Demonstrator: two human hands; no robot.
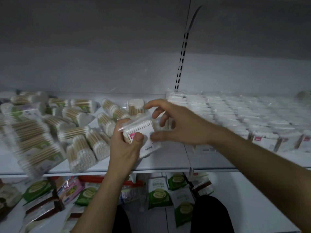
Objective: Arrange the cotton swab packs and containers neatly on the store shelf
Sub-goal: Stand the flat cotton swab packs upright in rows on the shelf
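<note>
A: Above the shelf point(168, 170) front edge, mid-frame, you've got one clear container point(143, 132) of swabs in both hands. Left hand point(124, 148) clamps its lower-left corner, thumb on the label; right hand point(175, 121) pinches the right end, fingers point(162, 121) curled over the top.

B: Handling?

A: Likely light, rigid plastic, slick; the lid looks like it could pop. Hold the short ends, don't squeeze the faces.

B: Room?

A: Tight. Loose bagged packs point(80, 145) heaped left, stacked containers point(235, 115) in rows right. Bare shelf shows just under your hands, near the lip; keep it back from that edge.
</note>
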